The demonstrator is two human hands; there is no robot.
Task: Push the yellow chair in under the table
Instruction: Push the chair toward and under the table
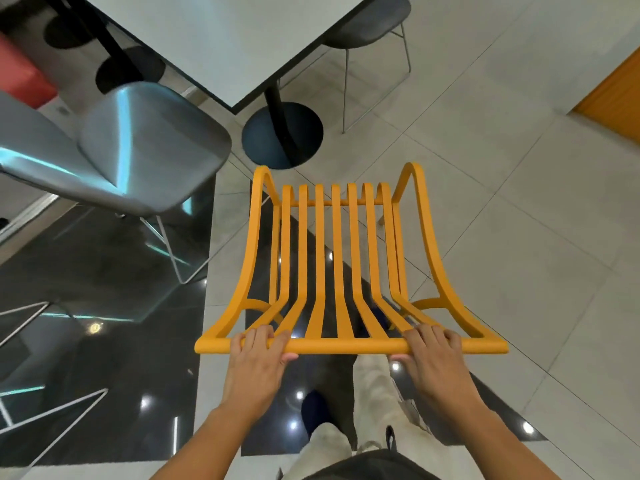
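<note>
The yellow chair (341, 258), made of curved slats, stands right in front of me with its back toward me and its seat pointing at the table. My left hand (260, 355) grips the top rail of the backrest on the left. My right hand (433, 355) grips the same rail on the right. The white table (221, 36) with a dark edge is ahead at the top. Its corner points toward the chair. Its black pedestal base (282, 135) stands just beyond the chair's front edge. The chair's seat is out from under the tabletop.
A grey shell chair (138, 147) on wire legs stands at the left, close to the yellow chair. Another grey chair (370, 26) is tucked at the table's far right side. My legs (367, 410) are below the rail. An orange panel (613, 95) is at right.
</note>
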